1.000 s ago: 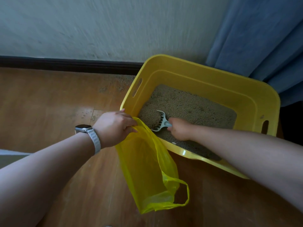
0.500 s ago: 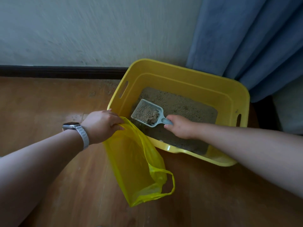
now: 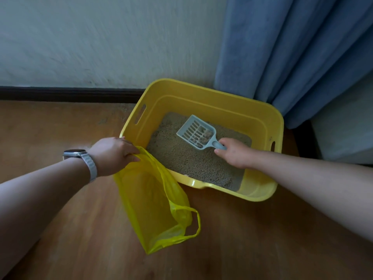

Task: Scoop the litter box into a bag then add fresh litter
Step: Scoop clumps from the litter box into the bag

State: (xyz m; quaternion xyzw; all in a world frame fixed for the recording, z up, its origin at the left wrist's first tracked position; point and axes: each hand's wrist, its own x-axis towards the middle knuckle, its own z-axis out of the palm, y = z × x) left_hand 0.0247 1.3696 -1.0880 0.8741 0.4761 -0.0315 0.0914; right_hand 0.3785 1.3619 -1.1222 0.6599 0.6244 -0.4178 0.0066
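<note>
Scoop (image 3: pixel 196 134), slotted and carrying a few clumps, sits over the litter (image 3: pixel 187 160) in the yellow box (image 3: pixel 260 190); right hand (image 3: pixel 235 153) grips its handle. Left hand (image 3: pixel 113 154) pinches the yellow bag (image 3: pixel 153 207) open at the box's near-left corner.

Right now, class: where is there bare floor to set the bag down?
Bare floor lies left of the litter box, below the baseboard, and nearer, under the arms. Crowded: the bag against the box's front-left corner, curtain behind.
</note>
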